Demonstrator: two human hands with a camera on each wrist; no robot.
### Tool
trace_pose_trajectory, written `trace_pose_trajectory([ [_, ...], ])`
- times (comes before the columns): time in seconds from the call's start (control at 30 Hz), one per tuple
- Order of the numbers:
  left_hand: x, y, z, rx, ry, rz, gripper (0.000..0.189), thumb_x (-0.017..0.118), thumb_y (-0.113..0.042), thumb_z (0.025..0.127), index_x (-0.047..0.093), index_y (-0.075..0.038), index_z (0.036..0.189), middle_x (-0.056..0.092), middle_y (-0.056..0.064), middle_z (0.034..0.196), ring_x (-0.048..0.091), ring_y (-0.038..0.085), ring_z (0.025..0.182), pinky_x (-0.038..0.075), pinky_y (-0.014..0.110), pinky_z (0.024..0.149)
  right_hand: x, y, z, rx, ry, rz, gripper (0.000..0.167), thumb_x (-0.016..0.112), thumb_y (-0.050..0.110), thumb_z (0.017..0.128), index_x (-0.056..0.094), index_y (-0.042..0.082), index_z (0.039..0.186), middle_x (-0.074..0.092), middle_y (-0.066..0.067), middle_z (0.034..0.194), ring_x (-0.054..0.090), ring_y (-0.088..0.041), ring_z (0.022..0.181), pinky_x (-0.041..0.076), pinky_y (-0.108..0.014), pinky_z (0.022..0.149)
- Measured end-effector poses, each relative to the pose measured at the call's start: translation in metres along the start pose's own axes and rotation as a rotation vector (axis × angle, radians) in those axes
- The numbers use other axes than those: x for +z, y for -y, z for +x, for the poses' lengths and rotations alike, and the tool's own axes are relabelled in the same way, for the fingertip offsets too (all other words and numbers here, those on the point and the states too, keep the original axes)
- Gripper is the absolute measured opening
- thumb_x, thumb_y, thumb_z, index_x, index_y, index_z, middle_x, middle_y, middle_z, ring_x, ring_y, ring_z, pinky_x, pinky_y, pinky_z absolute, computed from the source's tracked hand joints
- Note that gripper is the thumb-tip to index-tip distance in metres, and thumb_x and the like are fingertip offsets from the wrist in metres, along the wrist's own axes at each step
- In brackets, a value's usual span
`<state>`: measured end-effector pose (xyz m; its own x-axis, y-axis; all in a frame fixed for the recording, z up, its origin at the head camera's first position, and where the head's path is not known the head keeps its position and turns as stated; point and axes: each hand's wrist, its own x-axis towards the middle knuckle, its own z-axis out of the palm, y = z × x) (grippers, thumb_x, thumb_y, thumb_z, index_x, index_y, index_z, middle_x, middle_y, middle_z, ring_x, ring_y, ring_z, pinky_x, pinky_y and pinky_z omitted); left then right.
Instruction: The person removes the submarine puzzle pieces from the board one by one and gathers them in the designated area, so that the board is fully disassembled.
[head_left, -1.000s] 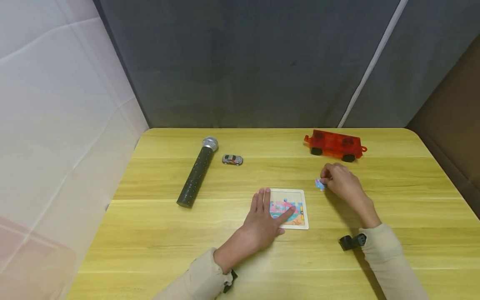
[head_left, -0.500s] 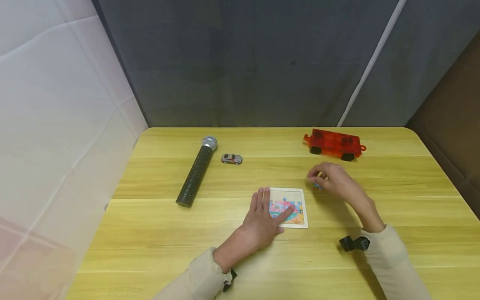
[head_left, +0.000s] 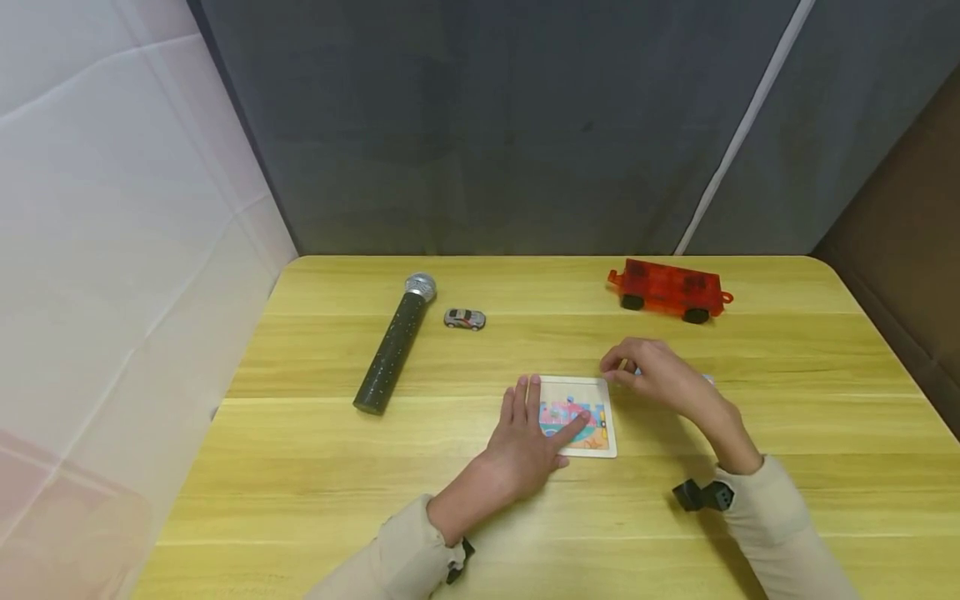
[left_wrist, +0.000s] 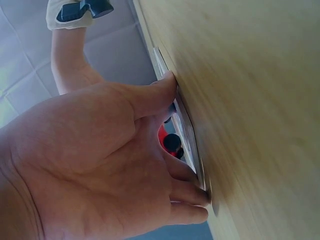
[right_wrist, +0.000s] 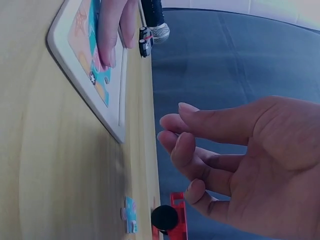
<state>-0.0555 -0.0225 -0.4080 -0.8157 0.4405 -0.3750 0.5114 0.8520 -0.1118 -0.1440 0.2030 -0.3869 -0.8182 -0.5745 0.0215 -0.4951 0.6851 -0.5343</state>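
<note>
My left hand (head_left: 525, 446) lies with straight fingers across the left side of a small, pale-framed puzzle board (head_left: 611, 433). Its thumb touches the partly assembled pink and blue picture (head_left: 558, 414). Just beyond the board's upper right corner hovers my right hand (head_left: 660, 375), fingers loosely bent and thumb near the index finger. Nothing shows between those fingertips in the right wrist view. Below that hand, a blue puzzle piece (right_wrist: 130, 215) lies on the table. A blue patch (head_left: 638, 372) shows through the finger gap, and another small piece (head_left: 707, 379) peeks out behind the wrist.
A black microphone (head_left: 393, 346) with a silver head lies at the left. Near it stands a small silver toy car (head_left: 464, 318). A red toy wagon (head_left: 670, 289) with black wheels stands at the back right. Dark and pale screens surround the wooden table (head_left: 300, 483).
My right hand has moved left toward the board's upper right corner, uncovering a small piece behind its wrist. The blue piece near its fingers stays about where it was. My left hand has not moved.
</note>
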Motion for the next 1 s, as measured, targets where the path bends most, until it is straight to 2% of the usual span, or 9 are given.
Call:
trace_pose_trajectory([
  [0.3,0.000,-0.001,-0.001,-0.003,-0.010,0.001,0.065,0.042,-0.054,0.115,0.015,-0.052,0.174,0.018,0.033,0.178,0.016,0.044,0.170,0.023,0.054,0.137,0.018,0.002,0.005,-0.028,0.067,-0.028,0.004,0.080,0.001,0.097,0.081,-0.001,0.101,0.078,-0.008,0.095,0.068,-0.019,0.084,0.059,-0.037,0.078],
  [0.47,0.003,-0.002,0.000,0.004,-0.010,0.003,0.064,0.041,-0.055,0.115,0.017,-0.050,0.175,0.020,0.033,0.178,0.017,0.045,0.169,0.024,0.054,0.137,0.024,0.005,0.007,-0.009,0.100,-0.029,0.003,0.080,-0.002,0.096,0.080,0.000,0.097,0.077,-0.005,0.091,0.065,-0.014,0.082,0.058,-0.034,0.077],
  [0.77,0.001,-0.003,0.000,-0.019,-0.005,0.035,0.065,0.042,-0.056,0.115,0.014,-0.054,0.173,0.018,0.030,0.179,0.015,0.043,0.170,0.023,0.053,0.137,0.029,0.008,0.005,-0.019,0.141,-0.010,0.023,0.074,-0.005,0.099,0.070,0.010,0.082,0.062,0.006,0.078,0.051,-0.006,0.073,0.046,-0.024,0.068],
  [1.0,0.001,-0.004,0.000,-0.025,0.001,0.029,0.066,0.043,-0.057,0.114,0.013,-0.054,0.174,0.018,0.030,0.180,0.016,0.043,0.170,0.023,0.052,0.137,0.028,0.010,0.003,-0.024,0.147,-0.026,0.019,0.078,-0.007,0.095,0.068,0.008,0.087,0.064,0.004,0.081,0.052,-0.007,0.073,0.048,-0.025,0.068],
])
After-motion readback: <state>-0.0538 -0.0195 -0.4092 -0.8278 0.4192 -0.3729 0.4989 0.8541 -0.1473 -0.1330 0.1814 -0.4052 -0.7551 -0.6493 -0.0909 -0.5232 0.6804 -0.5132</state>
